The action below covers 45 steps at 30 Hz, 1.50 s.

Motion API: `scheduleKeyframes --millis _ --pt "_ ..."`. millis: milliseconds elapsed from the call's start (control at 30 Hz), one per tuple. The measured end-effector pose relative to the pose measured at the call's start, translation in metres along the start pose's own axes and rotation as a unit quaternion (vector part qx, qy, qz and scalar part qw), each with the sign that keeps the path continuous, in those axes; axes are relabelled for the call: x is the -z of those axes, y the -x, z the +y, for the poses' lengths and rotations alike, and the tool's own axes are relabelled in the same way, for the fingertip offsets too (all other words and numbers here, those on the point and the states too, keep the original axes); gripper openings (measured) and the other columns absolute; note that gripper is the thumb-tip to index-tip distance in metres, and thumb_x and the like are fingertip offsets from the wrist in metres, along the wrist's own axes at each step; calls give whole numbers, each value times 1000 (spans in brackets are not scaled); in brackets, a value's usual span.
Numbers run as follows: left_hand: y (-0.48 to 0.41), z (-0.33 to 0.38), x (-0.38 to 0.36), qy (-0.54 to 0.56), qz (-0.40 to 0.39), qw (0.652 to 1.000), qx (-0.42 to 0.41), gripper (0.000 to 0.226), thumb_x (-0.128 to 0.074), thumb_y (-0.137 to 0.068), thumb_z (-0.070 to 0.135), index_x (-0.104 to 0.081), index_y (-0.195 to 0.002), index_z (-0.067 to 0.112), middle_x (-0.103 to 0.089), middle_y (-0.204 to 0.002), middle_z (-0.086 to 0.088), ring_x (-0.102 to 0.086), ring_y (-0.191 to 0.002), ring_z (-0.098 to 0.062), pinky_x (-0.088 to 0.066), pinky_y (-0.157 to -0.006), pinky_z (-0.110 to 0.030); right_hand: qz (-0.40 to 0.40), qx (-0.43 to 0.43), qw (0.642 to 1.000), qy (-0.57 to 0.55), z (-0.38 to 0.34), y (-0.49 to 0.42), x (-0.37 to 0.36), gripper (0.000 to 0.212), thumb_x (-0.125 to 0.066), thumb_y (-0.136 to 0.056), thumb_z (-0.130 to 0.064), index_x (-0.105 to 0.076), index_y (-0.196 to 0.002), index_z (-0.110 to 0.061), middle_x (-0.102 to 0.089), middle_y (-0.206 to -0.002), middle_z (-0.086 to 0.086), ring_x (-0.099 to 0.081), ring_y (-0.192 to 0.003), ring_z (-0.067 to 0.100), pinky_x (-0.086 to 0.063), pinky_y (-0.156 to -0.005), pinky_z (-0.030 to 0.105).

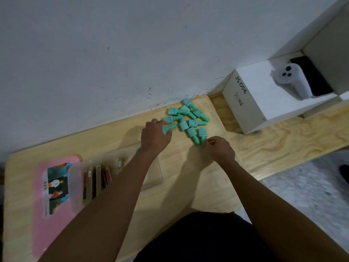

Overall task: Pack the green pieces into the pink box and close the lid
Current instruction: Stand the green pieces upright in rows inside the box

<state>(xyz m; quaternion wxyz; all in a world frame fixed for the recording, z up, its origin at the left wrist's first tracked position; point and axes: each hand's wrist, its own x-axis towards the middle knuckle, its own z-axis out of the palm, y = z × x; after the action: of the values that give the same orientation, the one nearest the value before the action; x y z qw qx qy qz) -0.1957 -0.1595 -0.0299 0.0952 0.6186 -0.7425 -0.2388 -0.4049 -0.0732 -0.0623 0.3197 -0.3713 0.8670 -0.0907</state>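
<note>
Several green stamp-like pieces (pixel 188 118) lie in a loose heap on the wooden table near the wall. My left hand (pixel 154 137) rests at the heap's left edge, its fingers closed around one green piece (pixel 168 128). My right hand (pixel 220 148) is at the heap's near right corner, fingers pinched on another green piece (pixel 201 137). The pink lid (pixel 40 214) with a picture label lies flat at the near left. Beside it sits the translucent box tray (pixel 75 184), partly behind my left forearm.
Several brown and red sticks (pixel 94 181) lie in the tray. A white cube shelf (pixel 264 97) marked JS006 stands at the right with a white device (pixel 291 80) on it. The grey wall (pixel 113 53) runs close behind the heap. The table's front edge (pixel 294 167) drops to the floor at right.
</note>
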Motion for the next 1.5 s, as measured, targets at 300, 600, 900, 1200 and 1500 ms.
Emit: scheduleKeyframes --millis 300,600,900,1200,1500 --pt "-39 3 -33 -120 -119 984 49 40 -52 -91 30 -55 -129 18 -49 -127 -11 -47 -119 -31 -42 -95 -44 -23 5 998 54 -6 -15 5 36 -54 -85 -57 -67 -99 -26 -68 -93 -2 -64 -86 19 -50 -72 33" --pt "-42 10 -28 -8 -72 997 40 36 -60 -88 27 -62 -120 12 -59 -122 -10 -55 -112 -30 -49 -89 -40 62 102 982 -149 6 -14 33 30 -70 -87 -28 -69 -113 -14 -71 -105 3 -62 -85 7 -57 -80 30" --pt "21 6 39 345 38 936 68 11 -71 -83 23 -63 -90 19 -60 -82 8 -57 -71 -14 -42 -51 -8 17 269 938 -218 -43 44 52 29 -63 -92 -29 -65 -121 -22 -68 -108 -2 -67 -88 5 -52 -69 13" --pt "97 -55 66 388 135 902 129 12 -73 -80 23 -65 -90 20 -68 -88 2 -65 -75 -19 -50 -62 -25 -25 373 922 -103 -97 106 -12 25 -73 -84 -30 -72 -108 -25 -66 -91 -20 -61 -73 -3 -49 -66 17" --pt "121 -77 44 322 129 923 164 11 -74 -79 20 -64 -85 20 -65 -77 7 -62 -63 -8 -48 -60 -21 62 429 882 185 -106 96 -66 20 -66 -84 -34 -73 -103 -29 -67 -103 -4 -57 -98 23 -41 -77 36"
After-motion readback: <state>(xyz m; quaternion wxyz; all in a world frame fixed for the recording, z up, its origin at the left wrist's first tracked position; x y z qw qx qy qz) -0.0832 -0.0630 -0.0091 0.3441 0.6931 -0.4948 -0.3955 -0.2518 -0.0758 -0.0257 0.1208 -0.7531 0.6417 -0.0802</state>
